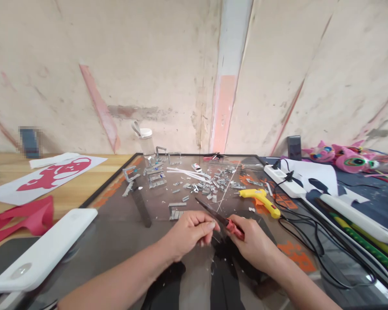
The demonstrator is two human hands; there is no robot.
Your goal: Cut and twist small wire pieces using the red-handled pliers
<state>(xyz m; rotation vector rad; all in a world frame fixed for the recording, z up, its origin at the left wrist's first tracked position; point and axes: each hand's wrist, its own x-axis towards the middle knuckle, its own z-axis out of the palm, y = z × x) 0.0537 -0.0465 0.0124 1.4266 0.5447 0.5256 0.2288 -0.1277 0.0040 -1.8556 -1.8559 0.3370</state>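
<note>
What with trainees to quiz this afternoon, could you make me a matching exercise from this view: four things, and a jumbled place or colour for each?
Things
1. Red-handled tool
2. Glue gun
3. White-lidded container
4. Paper with a red bear shape

Places and colours
A. On the wooden surface at the left
B. Yellow
C. In the right hand
D. Upright near the wall

Pairs: 1-C, 2-B, 3-D, 4-A
</note>
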